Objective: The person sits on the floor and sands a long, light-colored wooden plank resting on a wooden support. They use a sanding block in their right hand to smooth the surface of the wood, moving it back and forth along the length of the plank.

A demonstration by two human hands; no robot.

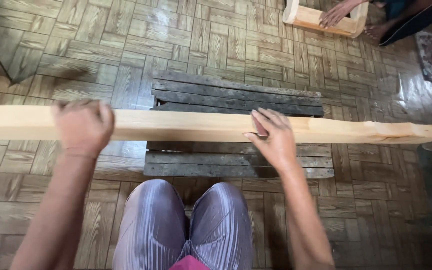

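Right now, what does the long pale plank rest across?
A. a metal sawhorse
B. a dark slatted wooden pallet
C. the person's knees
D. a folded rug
B: the pale plank lies across a dark slatted pallet on the floor, with the left hand gripping it and the right hand pressing a small dark pad on it.

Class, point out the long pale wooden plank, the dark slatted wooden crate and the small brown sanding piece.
Long pale wooden plank (186,126), head view, top face.
Dark slatted wooden crate (236,95), head view, far slats.
Small brown sanding piece (259,126), head view, exposed edge.
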